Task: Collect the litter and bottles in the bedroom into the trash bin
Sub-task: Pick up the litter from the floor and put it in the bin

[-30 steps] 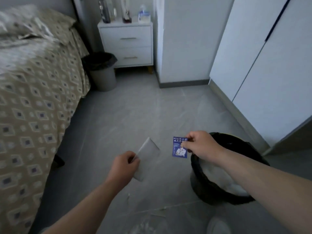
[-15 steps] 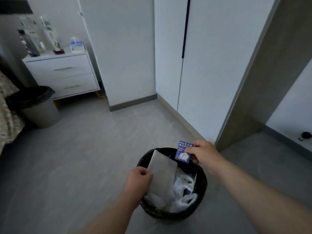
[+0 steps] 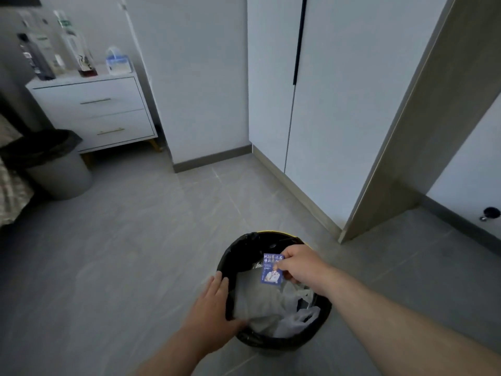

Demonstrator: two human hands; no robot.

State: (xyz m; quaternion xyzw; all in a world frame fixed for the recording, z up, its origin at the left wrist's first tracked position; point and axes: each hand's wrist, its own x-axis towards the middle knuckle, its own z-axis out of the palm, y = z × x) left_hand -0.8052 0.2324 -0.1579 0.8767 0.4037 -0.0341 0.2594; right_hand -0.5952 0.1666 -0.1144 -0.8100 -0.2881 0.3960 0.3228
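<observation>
A round trash bin with a black liner stands on the floor right below me. It holds white plastic bags and a grey paper sheet lying flat on top. My left hand hovers open at the bin's left rim, fingers spread, holding nothing. My right hand pinches a small blue printed card over the bin's opening. Several bottles stand on the white nightstand at the far left.
A second grey bin with a black liner stands beside the nightstand, next to the bed's edge. White wardrobe doors run along the right. A wooden door frame and a doorstop are at the far right.
The grey sheet has left my left hand and lies in the bin. My left hand has opened. My right hand has lowered the blue card over the opening.
</observation>
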